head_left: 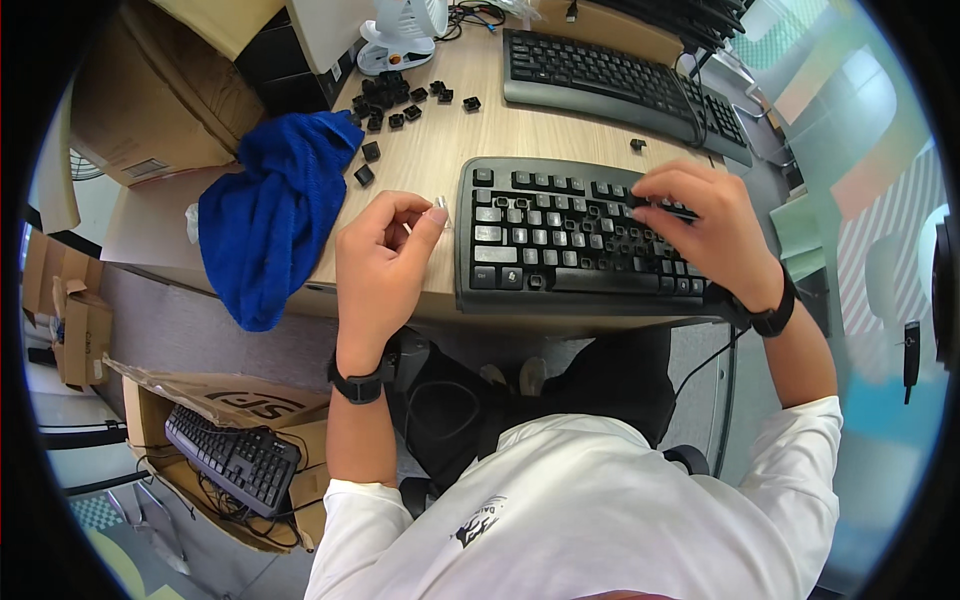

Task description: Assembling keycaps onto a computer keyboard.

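A black keyboard [590,280] lies in front of me near the table's front edge. Many of its keycaps are gone, leaving bare square sockets, and several of the remaining caps catch the light. Left of the keyboard, my left hand [385,255] pinches a small shiny, clear-looking piece [441,208] between thumb and finger. My right hand [705,215] is over the keyboard's upper right part, thumb and forefinger brought close together at the keys. Whatever sits between those fingertips is too small to make out.
Loose black keycaps [385,98] lie piled at the back left, beside a blue cloth [275,215] hanging over the edge. A second keyboard [620,90] lies behind, near a white fan [400,40]. An open carton [310,440] on the floor holds another keyboard [235,455].
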Demonstrator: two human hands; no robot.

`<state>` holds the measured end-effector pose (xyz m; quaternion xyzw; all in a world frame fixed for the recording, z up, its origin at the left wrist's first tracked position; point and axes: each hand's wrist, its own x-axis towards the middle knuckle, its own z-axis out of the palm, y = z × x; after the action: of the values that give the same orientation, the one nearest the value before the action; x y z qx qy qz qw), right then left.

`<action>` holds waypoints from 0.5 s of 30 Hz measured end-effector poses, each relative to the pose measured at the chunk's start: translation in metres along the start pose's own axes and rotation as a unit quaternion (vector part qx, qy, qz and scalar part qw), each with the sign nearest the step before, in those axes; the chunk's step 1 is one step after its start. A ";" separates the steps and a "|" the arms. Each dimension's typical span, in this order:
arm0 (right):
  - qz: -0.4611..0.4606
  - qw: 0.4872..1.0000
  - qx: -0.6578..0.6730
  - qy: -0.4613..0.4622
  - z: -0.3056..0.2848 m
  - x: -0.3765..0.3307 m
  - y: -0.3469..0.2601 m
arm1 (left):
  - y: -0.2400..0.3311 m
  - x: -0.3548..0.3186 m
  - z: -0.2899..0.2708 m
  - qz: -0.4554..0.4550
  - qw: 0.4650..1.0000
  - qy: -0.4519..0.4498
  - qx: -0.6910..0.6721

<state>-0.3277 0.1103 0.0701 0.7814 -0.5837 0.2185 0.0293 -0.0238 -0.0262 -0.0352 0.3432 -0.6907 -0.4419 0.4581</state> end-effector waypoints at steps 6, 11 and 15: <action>0.058 0.995 0.085 -0.006 0.012 0.020 0.010 | -0.002 0.002 0.001 -0.006 1.000 -0.004 0.002; 0.048 0.993 0.099 -0.039 0.026 0.021 0.006 | -0.004 0.001 0.000 -0.007 1.000 -0.002 -0.028; -0.003 0.995 0.073 -0.065 0.036 0.014 0.007 | -0.005 0.001 -0.001 -0.001 0.999 -0.004 -0.034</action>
<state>-0.3203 0.0846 0.0409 0.7955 -0.5649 0.2093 -0.0649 -0.0228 -0.0292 -0.0391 0.3265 -0.6770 -0.4669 0.4659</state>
